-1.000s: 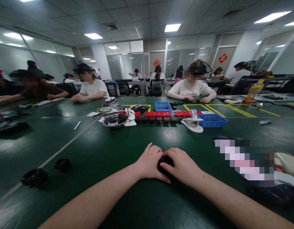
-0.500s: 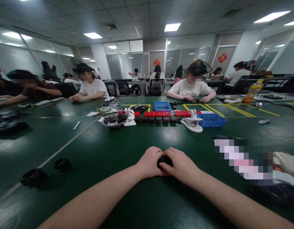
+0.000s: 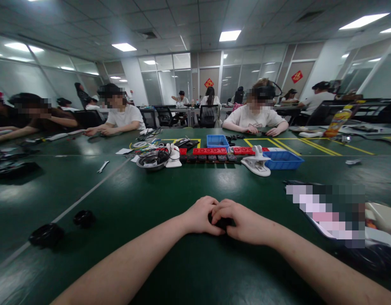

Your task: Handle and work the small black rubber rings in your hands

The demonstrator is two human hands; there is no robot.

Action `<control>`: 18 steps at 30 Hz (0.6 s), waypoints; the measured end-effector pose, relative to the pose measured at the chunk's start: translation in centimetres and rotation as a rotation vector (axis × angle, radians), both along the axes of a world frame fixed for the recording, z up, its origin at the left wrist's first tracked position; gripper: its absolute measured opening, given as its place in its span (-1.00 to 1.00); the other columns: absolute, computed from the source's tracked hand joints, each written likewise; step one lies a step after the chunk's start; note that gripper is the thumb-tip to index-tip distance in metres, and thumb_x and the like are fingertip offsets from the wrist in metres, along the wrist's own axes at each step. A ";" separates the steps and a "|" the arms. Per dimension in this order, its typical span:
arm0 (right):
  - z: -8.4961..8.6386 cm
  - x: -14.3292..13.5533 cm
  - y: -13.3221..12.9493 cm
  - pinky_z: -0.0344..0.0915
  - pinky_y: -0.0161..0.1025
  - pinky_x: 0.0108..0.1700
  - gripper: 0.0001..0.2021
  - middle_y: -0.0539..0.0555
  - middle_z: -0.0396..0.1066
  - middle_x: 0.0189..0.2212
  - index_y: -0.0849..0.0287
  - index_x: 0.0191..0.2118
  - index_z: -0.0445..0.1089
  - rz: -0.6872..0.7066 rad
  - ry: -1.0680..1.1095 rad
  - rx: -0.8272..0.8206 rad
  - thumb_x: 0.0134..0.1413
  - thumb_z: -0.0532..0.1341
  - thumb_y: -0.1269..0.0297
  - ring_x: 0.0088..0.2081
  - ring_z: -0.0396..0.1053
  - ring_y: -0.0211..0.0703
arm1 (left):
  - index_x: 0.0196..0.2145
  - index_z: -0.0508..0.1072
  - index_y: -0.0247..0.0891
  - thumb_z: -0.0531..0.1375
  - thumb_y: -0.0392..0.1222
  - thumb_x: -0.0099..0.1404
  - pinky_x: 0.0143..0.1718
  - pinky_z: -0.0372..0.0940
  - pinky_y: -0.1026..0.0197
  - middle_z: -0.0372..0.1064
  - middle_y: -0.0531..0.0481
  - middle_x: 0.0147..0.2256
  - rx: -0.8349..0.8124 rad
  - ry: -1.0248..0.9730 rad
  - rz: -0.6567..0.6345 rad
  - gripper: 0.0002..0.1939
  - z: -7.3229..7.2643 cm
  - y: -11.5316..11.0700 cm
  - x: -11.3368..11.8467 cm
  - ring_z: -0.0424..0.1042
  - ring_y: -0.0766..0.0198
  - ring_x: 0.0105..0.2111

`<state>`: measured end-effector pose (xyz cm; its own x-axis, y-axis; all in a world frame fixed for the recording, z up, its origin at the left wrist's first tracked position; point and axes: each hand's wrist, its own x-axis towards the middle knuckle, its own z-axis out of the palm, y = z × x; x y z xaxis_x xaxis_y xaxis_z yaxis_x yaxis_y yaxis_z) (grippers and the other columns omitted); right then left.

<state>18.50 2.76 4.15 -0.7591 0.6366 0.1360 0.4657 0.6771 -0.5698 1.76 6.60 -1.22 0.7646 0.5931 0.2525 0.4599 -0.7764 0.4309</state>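
Open table [image 3: 185, 186] runs ahead of the left grip [image 3: 200, 215] and right grip [image 3: 246, 222] up to the row of red and black blocks [image 3: 211, 151], with the metal bowl [image 3: 149, 168] and white clamp [image 3: 258, 161] boxing in its ends. Leftward lane is good as far as the larger black piece [image 3: 46, 235] and smaller black piece [image 3: 84, 218]; rightward, the blurred-out panel [image 3: 325, 214] blocks. Gap between grips is taken up by the dark object [image 3: 225, 223].

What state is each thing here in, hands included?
Left hand, curled around a black object
Right hand, fingers over the black object
Black object, held, partly hidden
Wrench, lying flat
Metal bowl, holding dark tangled things
Bottle, standing
Front blue bin, open-topped
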 end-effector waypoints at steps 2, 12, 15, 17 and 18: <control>-0.4 -0.2 0.2 0.16 -0.25 -0.07 -0.67 0.01 0.39 -0.35 0.18 -0.45 0.42 0.042 0.077 -0.036 -0.32 0.04 0.67 -0.21 0.28 -0.22 | -0.38 0.44 -0.20 0.31 -0.02 -0.11 -0.08 0.15 0.15 0.24 0.01 -0.21 -0.003 0.004 -0.009 -0.68 -0.1 0.2 -0.1 0.22 0.14 -0.14; -0.9 -0.6 -0.1 -0.05 -0.10 0.09 -0.68 -0.08 0.40 -0.48 0.15 -0.64 0.32 0.046 0.123 0.062 -0.29 -0.05 0.67 -0.28 0.33 -0.27 | -0.19 0.39 -0.17 0.34 0.02 -0.16 -0.01 0.09 0.07 0.23 -0.03 -0.11 -0.052 0.020 -0.017 -0.47 0.4 0.0 -0.2 0.18 0.07 -0.06; 0.5 -0.2 -0.6 -0.04 -0.06 0.09 -0.67 -0.04 0.40 -0.34 0.14 -0.45 0.34 -0.066 0.095 0.103 -0.32 -0.01 0.64 -0.19 0.28 -0.18 | -0.05 0.27 -0.18 0.32 0.12 -0.18 -0.02 0.11 0.06 0.23 -0.05 -0.09 -0.072 -0.003 -0.009 -0.27 0.9 -0.3 -0.3 0.21 0.08 -0.08; 1.2 -0.2 -1.0 0.11 -0.12 -0.03 -0.67 0.04 0.37 -0.27 0.16 -0.29 0.32 -0.210 0.073 0.133 -0.26 0.05 0.57 -0.17 0.26 -0.13 | -0.05 0.24 -0.19 0.31 0.18 -0.20 0.00 0.09 0.02 0.22 -0.06 -0.08 -0.059 0.017 0.011 -0.22 1.1 -0.5 -0.3 0.20 0.07 -0.08; 1.4 -0.3 -1.2 0.15 -0.14 -0.08 -0.69 0.08 0.35 -0.24 0.18 -0.23 0.30 -0.288 0.043 0.154 -0.20 0.08 0.51 -0.17 0.25 -0.11 | -0.07 0.25 -0.19 0.29 0.21 -0.21 0.02 0.05 -0.04 0.22 -0.07 -0.09 -0.043 0.034 0.034 -0.23 1.1 -0.7 -0.3 0.20 0.05 -0.07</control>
<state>18.22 1.60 5.57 -0.5423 0.7938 0.2754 0.6280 0.6007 -0.4947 1.46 5.95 -0.09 0.7514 0.6288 0.2000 0.5009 -0.7409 0.4475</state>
